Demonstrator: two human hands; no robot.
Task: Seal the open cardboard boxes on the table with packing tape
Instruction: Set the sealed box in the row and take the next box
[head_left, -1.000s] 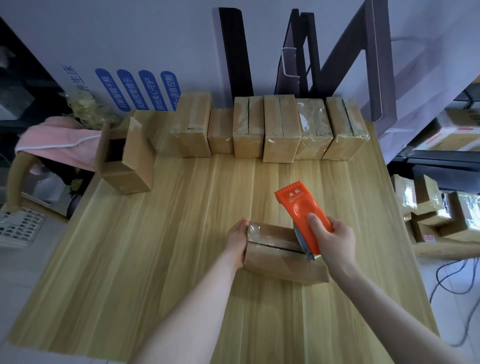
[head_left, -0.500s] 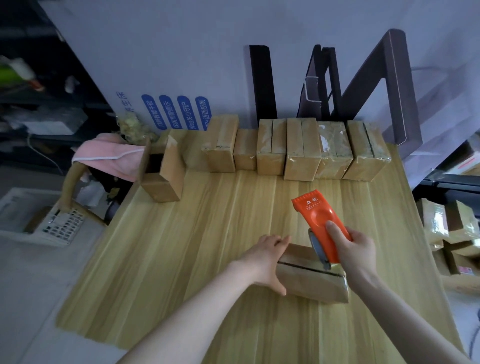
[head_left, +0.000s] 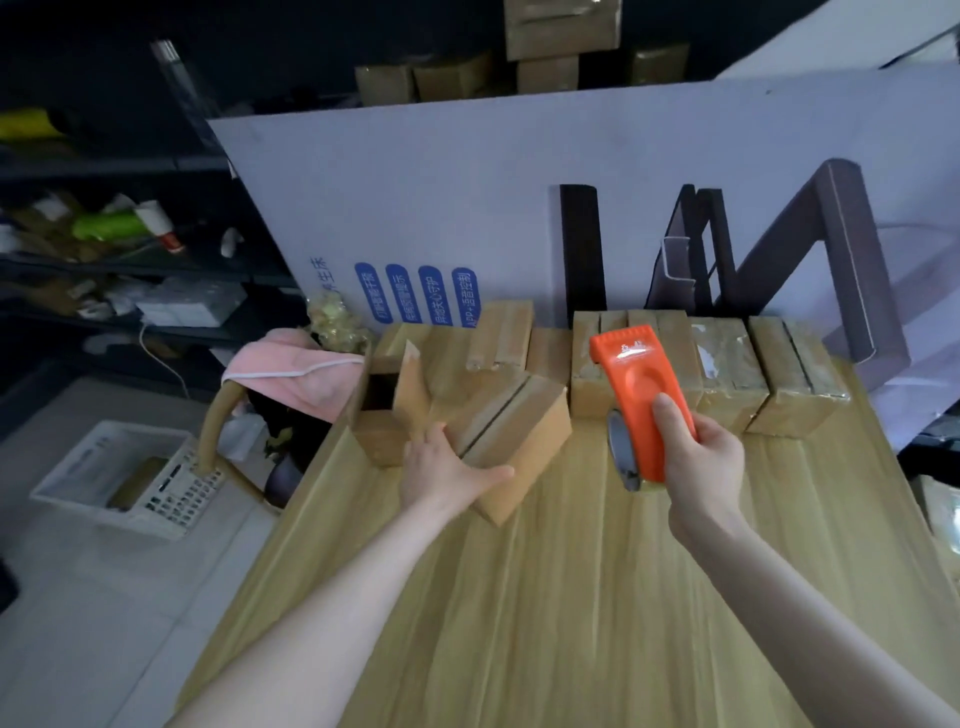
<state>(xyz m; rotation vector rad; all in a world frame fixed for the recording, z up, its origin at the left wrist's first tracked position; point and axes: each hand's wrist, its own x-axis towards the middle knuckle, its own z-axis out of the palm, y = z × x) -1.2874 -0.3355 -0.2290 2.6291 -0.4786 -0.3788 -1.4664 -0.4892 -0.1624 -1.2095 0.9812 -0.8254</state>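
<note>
My left hand (head_left: 445, 466) grips the near end of a small cardboard box (head_left: 519, 423), thumb along its front edge. The box is tilted, with a dark seam line across its top face, and sits near the back left of the wooden table (head_left: 571, 597). Just left of it stands an open box (head_left: 382, 415) with one flap (head_left: 411, 387) sticking up. My right hand (head_left: 701, 467) holds an orange tape dispenser (head_left: 639, 384) raised above the table, its tape roll (head_left: 622, 457) facing left, apart from the box.
A row of several taped boxes (head_left: 727, 374) lines the table's back edge against a white board (head_left: 519, 208) and a dark frame (head_left: 852, 270). Off the left edge are a chair with a pink cloth (head_left: 301, 374) and a white basket (head_left: 124, 478) on the floor.
My left hand has carried the box from the middle of the table toward the back left, beside the open box. My right hand lifted the dispenser off it.
</note>
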